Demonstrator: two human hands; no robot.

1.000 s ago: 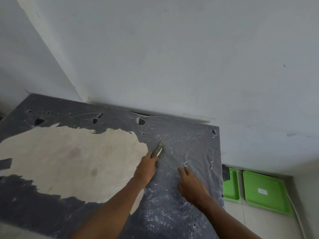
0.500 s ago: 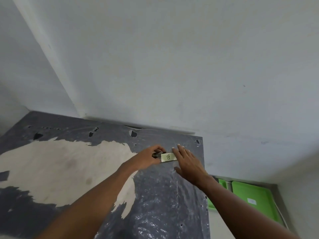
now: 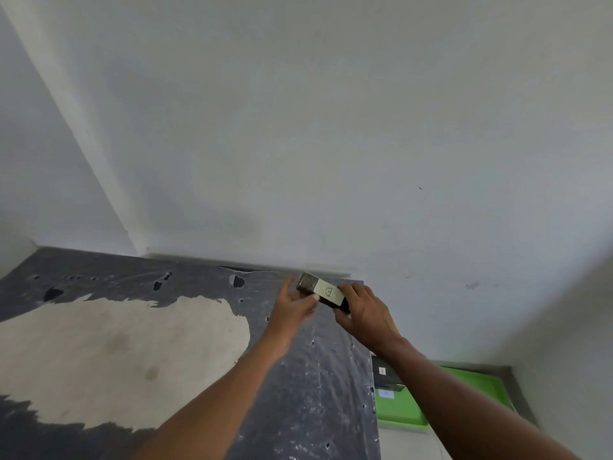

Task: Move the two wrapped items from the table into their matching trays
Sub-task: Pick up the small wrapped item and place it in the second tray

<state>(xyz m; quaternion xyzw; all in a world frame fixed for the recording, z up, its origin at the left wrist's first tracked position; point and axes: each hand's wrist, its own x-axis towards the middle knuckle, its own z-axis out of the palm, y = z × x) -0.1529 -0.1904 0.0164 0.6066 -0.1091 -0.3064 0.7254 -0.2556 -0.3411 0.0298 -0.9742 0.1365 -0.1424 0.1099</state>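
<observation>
A small wrapped item (image 3: 321,289), a pale metallic block with a mark on its top face, is lifted above the far right corner of the table (image 3: 99,343). My right hand (image 3: 365,313) grips its right end. My left hand (image 3: 293,307) touches its left end with the fingers partly spread. A green tray (image 3: 398,408) lies on the floor to the right of the table, with a dark item (image 3: 383,375) and a white label in it. A second green tray (image 3: 477,383) shows behind my right forearm, mostly hidden.
The table is covered with torn dark plastic sheeting (image 3: 315,393) that exposes pale wood in the middle. White walls (image 3: 331,127) meet in a corner just behind the table. A strip of tiled floor (image 3: 408,443) lies between the table and the trays.
The wrapped item has risen from the table top into both hands. My right hand has closed on its right end. The view has tilted up toward the wall.
</observation>
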